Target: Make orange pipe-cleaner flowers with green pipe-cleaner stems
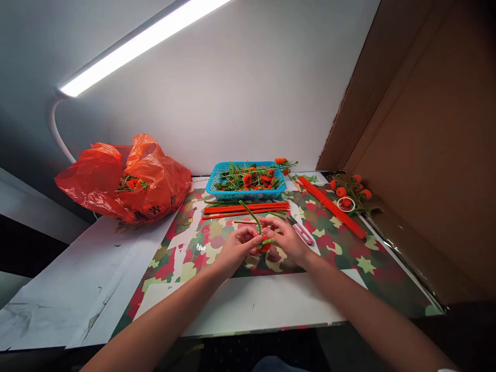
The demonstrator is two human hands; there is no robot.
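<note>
Between my two hands, over the middle of the table, is an orange flower [265, 248] made of fuzzy chenille stem, its head low and its green stem [253, 216] slanting up and to the left. My left hand [237, 249] pinches it from the left with thumb and index finger. From the other side, my right hand [287, 240] has its fingers closed at the green parts by the flower head. The fingers hide some of the flower. Just beyond my right hand lies a pair of pink-handled snips [303, 232].
Behind my hands are bundled red-orange chenille stems [248, 207] and a blue basket [217, 194] of similar flowers. On the right lie another bundle [333, 207], several flowers [354, 190] and a white ring [346, 204]. An orange plastic bag [166, 178] stands left, under a lamp [143, 46].
</note>
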